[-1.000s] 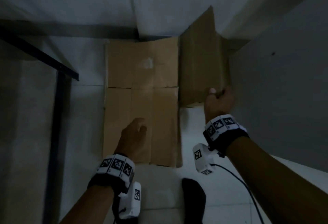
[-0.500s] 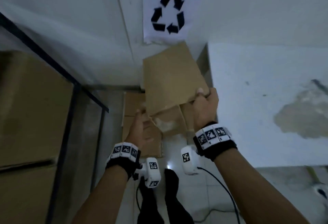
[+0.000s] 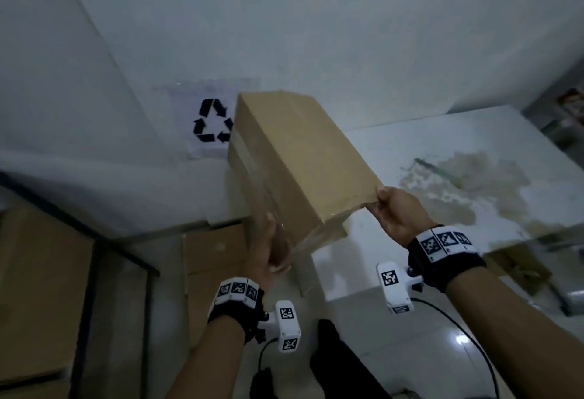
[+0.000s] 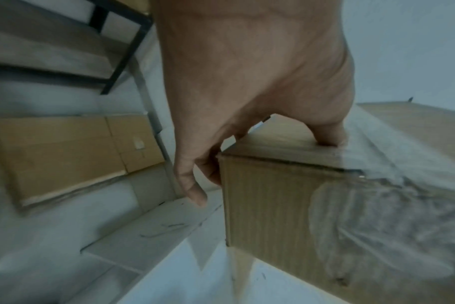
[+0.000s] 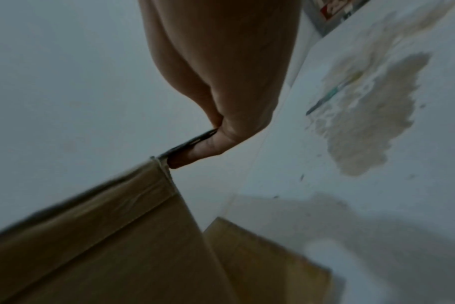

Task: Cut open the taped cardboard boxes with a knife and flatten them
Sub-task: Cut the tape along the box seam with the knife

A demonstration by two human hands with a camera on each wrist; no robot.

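A closed brown cardboard box (image 3: 300,158) hangs tilted in the air in front of the wall, held by both hands. Clear tape (image 3: 249,158) runs along its left face and over the near end (image 4: 377,205). My left hand (image 3: 268,250) grips the near left corner of the box (image 4: 273,205), thumb on one face and fingers down the side. My right hand (image 3: 395,212) pinches the near right corner (image 5: 164,166), thumb on top. A thin dark edge shows by those fingers in the right wrist view; I cannot tell what it is.
Flattened cardboard (image 3: 215,250) lies on the floor below the box. A black metal rack (image 3: 120,250) with boxes (image 3: 38,288) stands at the left. A recycling sign (image 3: 213,120) hangs on the wall. At the right a stained white table (image 3: 521,145) carries a thin greenish tool (image 3: 439,171).
The box has come up off the floor to chest height. My left hand left the flattened cardboard and took the box's near left corner. The head view has tilted up toward the wall.
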